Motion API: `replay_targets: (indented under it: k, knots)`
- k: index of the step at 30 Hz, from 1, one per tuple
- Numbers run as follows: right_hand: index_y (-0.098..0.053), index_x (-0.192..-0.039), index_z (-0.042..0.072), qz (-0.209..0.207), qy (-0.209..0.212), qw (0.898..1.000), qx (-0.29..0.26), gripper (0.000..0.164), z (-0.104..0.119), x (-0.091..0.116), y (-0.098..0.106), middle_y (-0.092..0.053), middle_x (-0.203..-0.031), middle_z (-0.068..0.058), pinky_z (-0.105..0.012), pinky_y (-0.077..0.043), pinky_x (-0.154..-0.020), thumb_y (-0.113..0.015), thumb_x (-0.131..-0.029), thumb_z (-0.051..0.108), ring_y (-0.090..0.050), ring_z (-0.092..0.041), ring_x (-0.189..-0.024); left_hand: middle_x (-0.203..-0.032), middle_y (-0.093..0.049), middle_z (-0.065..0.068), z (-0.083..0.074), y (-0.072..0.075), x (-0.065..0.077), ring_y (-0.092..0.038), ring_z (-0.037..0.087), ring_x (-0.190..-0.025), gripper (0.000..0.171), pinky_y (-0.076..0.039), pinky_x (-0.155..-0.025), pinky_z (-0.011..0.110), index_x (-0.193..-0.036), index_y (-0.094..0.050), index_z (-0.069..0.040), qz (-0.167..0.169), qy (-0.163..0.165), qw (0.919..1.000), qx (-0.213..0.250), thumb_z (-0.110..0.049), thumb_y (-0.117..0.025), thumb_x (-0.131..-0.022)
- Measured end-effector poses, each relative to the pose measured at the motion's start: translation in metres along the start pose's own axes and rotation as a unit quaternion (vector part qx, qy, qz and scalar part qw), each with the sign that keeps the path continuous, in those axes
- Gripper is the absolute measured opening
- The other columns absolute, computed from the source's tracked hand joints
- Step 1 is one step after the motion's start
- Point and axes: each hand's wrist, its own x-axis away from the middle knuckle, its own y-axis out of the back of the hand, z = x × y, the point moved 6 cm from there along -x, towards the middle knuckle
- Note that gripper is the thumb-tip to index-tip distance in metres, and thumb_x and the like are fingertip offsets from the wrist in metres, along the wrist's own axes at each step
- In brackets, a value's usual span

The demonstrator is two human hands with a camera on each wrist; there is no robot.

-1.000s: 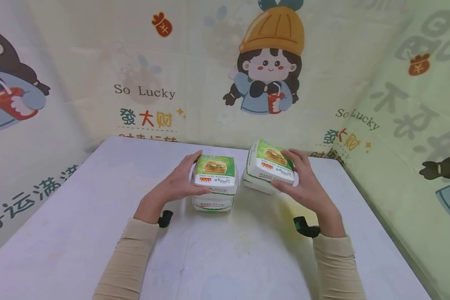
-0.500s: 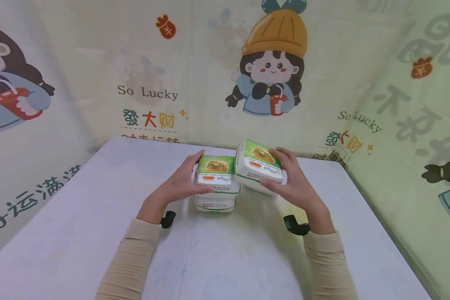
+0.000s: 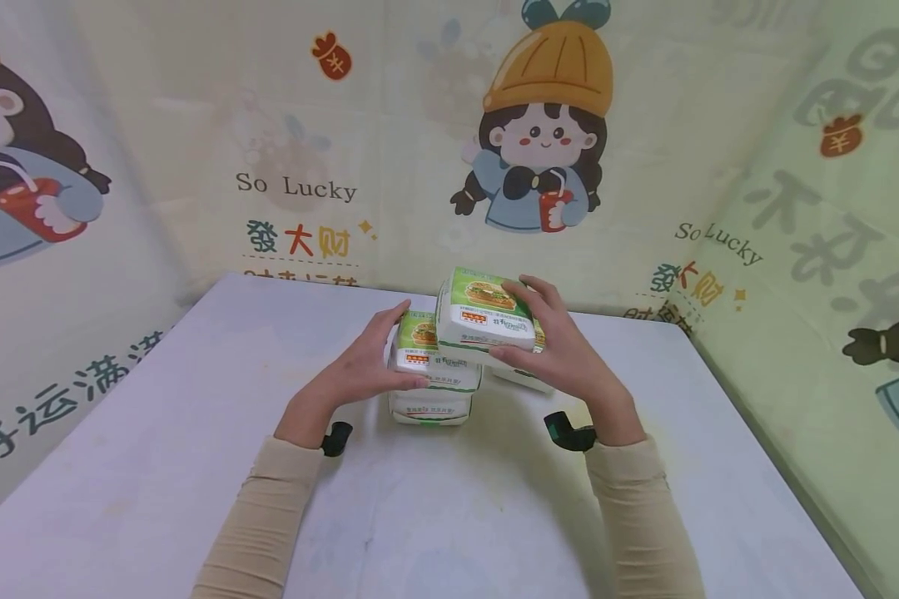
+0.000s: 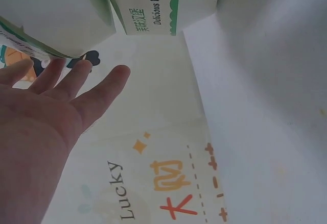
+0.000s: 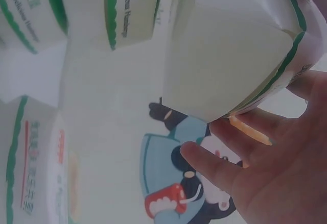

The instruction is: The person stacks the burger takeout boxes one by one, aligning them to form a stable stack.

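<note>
My left hand point(image 3: 355, 358) grips the upper hamburger box point(image 3: 412, 358) of a two-high stack, thumb at the front and fingers at the far left. Beneath it, the lower hamburger box point(image 3: 430, 408) rests on the table. My right hand point(image 3: 558, 341) holds another green-and-white hamburger box point(image 3: 487, 312), raised and slightly tilted, overlapping the stack's upper right in the head view. Whether those boxes touch is unclear. Behind the right hand, a further hamburger box point(image 3: 524, 378) is mostly hidden. The right wrist view shows the underside of the held box point(image 5: 230, 60) above the fingers point(image 5: 214, 168).
A white table point(image 3: 449, 516) bears the boxes. Patterned cloth point(image 3: 412, 166) hangs behind it and along both sides. Black wrist straps point(image 3: 569, 433) sit on both wrists.
My right hand has lifted its hamburger box and carried it left toward the stack, uncovering part of the box beneath. The left hand keeps its grip, nearly still.
</note>
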Motion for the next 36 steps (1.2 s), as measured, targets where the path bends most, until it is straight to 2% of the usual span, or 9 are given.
replay_targets:
  k: [8,21,31,36]
  knots:
    - [-0.035,-0.151,0.032,0.011,0.031,0.999,0.004,0.081,0.012,-0.01,-0.01,-0.016,-0.162,0.002,-0.05,-0.047,-0.101,-0.079,-0.082,0.039,-0.036,-0.027,-0.137,-0.155,-0.027,0.002,-0.002,0.0,0.0,-0.031,0.023,-0.14,0.118,-0.03,-0.116,0.06,-0.159,-0.014,-0.025,0.0,-0.013,0.9998,0.017,-0.04,-0.089,-0.07]
    - [-0.035,-0.15,0.035,0.021,0.027,0.999,-0.001,0.081,0.025,-0.02,-0.019,-0.017,-0.162,0.004,-0.052,-0.047,-0.101,-0.078,-0.082,0.043,-0.035,-0.026,-0.138,-0.15,-0.035,-0.006,-0.007,0.005,-0.001,-0.031,0.018,-0.14,0.108,-0.029,-0.115,0.063,-0.152,-0.023,-0.043,-0.019,-0.046,0.9985,0.023,-0.045,-0.09,-0.067]
    - [-0.027,-0.153,0.037,0.067,-0.005,0.997,0.024,0.083,0.021,-0.025,-0.031,-0.007,-0.165,0.005,-0.058,-0.041,-0.107,-0.072,-0.085,0.05,-0.028,-0.03,-0.144,-0.15,-0.033,-0.004,-0.007,0.004,0.001,-0.03,0.02,-0.14,0.111,-0.028,-0.117,0.061,-0.154,-0.02,-0.039,-0.003,-0.039,0.9985,0.039,-0.042,-0.09,-0.068]
    - [-0.024,-0.154,0.036,0.067,0.001,0.997,0.024,0.086,0.021,-0.025,-0.034,-0.001,-0.166,0.006,-0.059,-0.038,-0.11,-0.072,-0.085,0.049,-0.023,-0.031,-0.147,-0.151,-0.032,-0.003,-0.008,0.005,0.002,-0.03,0.02,-0.141,0.111,-0.026,-0.118,0.061,-0.155,-0.019,-0.037,0.0,-0.035,0.9985,0.042,-0.037,-0.09,-0.07]
